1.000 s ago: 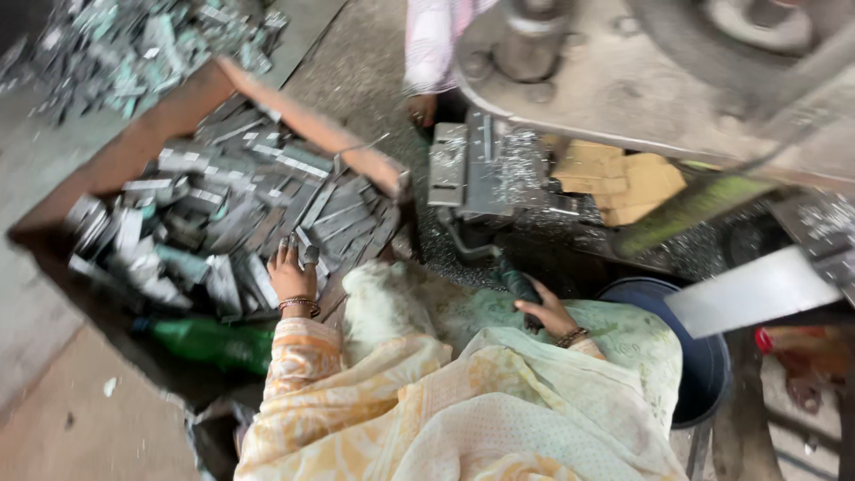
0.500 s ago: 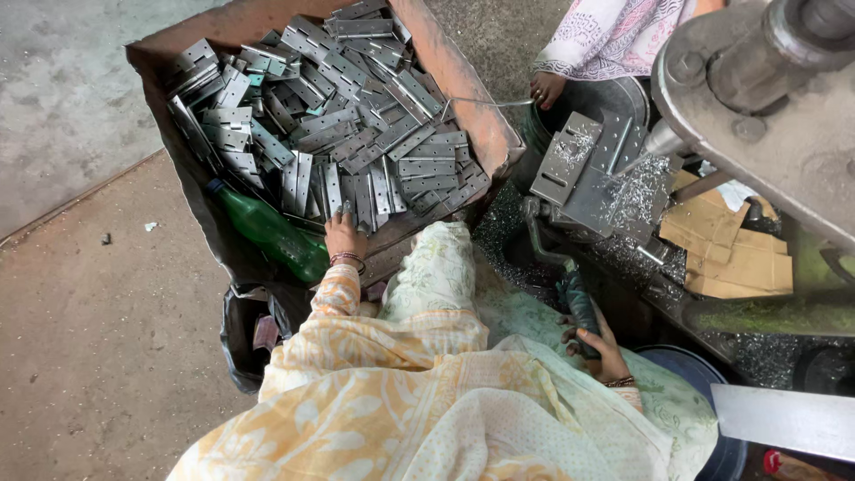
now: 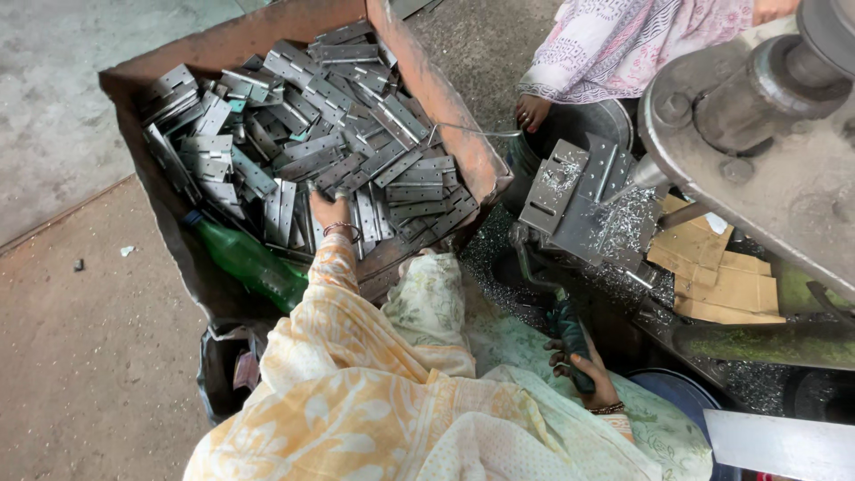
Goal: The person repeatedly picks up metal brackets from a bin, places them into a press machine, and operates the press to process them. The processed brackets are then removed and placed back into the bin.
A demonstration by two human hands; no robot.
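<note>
Seen from above, a person in a yellow and white floral garment sits on the floor beside a rusty brown metal tray (image 3: 427, 85) heaped with flat grey steel hinges (image 3: 303, 134). The left hand (image 3: 328, 212) reaches into the near edge of the pile, fingers curled down onto a hinge; whether it has closed on one cannot be told. The right hand (image 3: 583, 365) is wrapped around a dark lever handle (image 3: 570, 338) below a grey drilling jig (image 3: 588, 200) dusted with metal shavings. The hinges look stiff, fairly heavy for their size, probably sharp-edged and possibly oily, and the two leaves swing freely. Each is best pinched across both folded leaves near the knuckle. A green plastic bottle (image 3: 245, 258) lies beside the tray.
</note>
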